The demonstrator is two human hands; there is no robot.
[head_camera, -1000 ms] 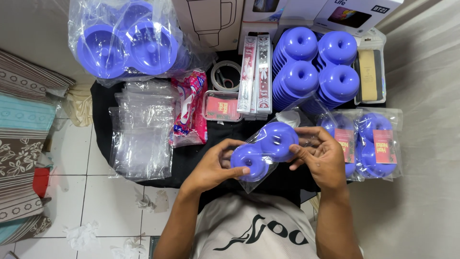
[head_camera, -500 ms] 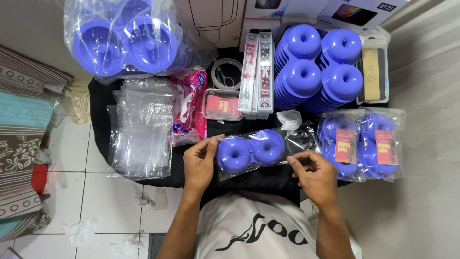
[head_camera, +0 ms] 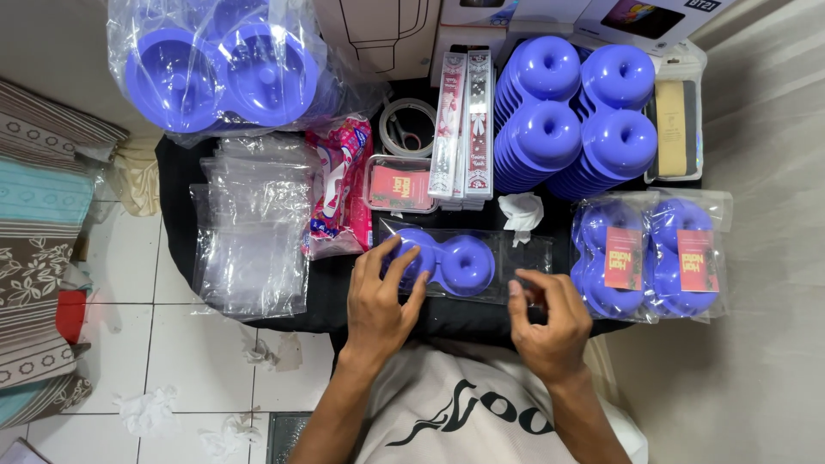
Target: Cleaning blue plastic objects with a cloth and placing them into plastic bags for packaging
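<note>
A purple plastic piece with two round cups (head_camera: pixel 447 262) lies inside a clear bag (head_camera: pixel 526 256) on the black cloth (head_camera: pixel 322 288) in front of me. My left hand (head_camera: pixel 382 301) rests on its left cup, fingers spread over it and pressing it down. My right hand (head_camera: pixel 546 325) is at the bag's right end, thumb and fingers pinching the loose plastic there.
Stacks of the same purple pieces (head_camera: pixel 567 120) stand at the back right. Two packed bags with pink cards (head_camera: pixel 649 258) lie on the right. Empty clear bags (head_camera: pixel 249 228), a pink card box (head_camera: pixel 400 185), a tape roll (head_camera: pixel 408 125) and a large bag of purple pieces (head_camera: pixel 223 73) are to the left.
The bagged purple piece came down from between my raised hands onto the cloth. My left hand now lies on top of it and my right hand moved to the bag's right end.
</note>
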